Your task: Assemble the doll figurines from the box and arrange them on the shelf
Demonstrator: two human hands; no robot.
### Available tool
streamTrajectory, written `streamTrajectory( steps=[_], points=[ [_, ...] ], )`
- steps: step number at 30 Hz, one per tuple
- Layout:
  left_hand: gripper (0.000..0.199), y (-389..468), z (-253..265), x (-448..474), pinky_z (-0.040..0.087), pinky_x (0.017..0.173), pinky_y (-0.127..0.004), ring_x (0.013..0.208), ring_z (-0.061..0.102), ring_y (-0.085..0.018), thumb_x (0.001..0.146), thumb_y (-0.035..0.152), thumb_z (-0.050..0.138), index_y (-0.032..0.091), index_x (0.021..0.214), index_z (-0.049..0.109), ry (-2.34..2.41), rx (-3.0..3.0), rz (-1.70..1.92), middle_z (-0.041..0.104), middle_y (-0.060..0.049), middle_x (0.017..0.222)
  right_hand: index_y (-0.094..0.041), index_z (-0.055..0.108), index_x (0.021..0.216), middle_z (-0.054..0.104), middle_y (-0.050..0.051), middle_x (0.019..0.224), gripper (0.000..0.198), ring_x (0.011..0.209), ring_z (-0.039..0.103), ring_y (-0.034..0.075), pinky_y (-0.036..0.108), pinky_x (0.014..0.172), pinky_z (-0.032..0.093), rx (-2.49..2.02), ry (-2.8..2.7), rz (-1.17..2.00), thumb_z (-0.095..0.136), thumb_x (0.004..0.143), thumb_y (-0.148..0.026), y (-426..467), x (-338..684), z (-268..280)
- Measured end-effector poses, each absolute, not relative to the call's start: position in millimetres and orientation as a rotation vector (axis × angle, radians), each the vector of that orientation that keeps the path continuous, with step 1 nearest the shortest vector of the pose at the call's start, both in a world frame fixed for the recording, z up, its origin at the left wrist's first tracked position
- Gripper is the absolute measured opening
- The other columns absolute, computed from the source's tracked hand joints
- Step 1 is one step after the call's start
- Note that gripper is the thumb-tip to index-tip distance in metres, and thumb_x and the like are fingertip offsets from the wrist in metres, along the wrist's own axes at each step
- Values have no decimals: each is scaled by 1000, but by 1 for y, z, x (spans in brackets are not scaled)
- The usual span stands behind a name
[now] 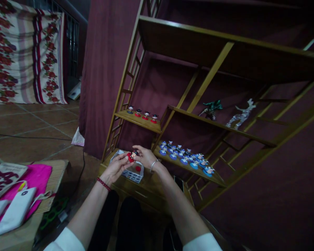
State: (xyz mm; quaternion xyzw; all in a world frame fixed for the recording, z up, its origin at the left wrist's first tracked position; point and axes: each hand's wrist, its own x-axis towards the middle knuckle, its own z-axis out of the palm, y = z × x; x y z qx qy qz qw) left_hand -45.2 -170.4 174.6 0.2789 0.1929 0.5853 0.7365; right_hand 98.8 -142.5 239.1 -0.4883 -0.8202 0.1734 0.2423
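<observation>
Between my two hands is a small figurine (133, 156) with dark hair and a red base, tilted on its side. My left hand (117, 166) grips the red base from the left, fingers closed. From the right, my right hand (145, 157) pinches the figurine near its head. Below them stands a box (134, 176) with patterned sides, a round red piece inside it; my hands cover part of the box. Several similar figurines (146, 115) stand in a row on the small upper shelf (138, 120). More figurines (184, 160) with blue bases crowd the lower shelf to the right.
The wooden shelf unit (199, 32) rises in front of me. A green ornament (211, 108) and a glittering deer-shaped ornament (240, 114) occupy its middle shelf. At left, a low table (47, 198) bears a pink cloth and a white phone (17, 211). A dark cable (81, 170) crosses the floor.
</observation>
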Motion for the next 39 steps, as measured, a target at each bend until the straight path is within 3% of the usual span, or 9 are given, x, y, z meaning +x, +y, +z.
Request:
streamTrajectory(
  steps=[6,11,17,25,39],
  points=[
    [18,-163,187,-48,47,84,-32,83,62,-16,74,6,56,8,91,60,390,602,1312,65,-11,93,-18,60,93,62,-1,75,27,62,54,9,20,58,42,-1231,-2278,567,60,66,-22,-130,95,259],
    [20,-157,186,-48,44,89,-35,86,61,-19,73,8,58,8,93,60,361,610,1314,64,-11,94,-15,62,91,61,-1,69,26,58,53,9,19,55,41,-1224,-2240,702,58,67,-23,-121,93,264],
    [21,-149,181,-45,42,91,-38,87,61,-18,70,8,62,9,91,61,344,555,1338,65,-10,92,-17,64,88,58,-3,61,23,55,48,8,18,55,37,-1219,-2312,478,58,68,-26,-111,93,256],
    [25,-144,183,-44,41,92,-41,88,60,-18,67,7,64,10,92,61,354,564,1366,64,-9,94,-19,65,86,55,-4,56,21,52,45,7,17,52,34,-1262,-2359,429,57,69,-27,-109,92,263],
    [28,-135,180,-41,38,95,-43,90,60,-19,68,10,65,12,96,59,274,596,1360,64,-6,95,-21,65,93,62,0,76,22,62,51,9,20,61,37,-1146,-2521,274,58,72,-25,-98,94,274]
  ],
)
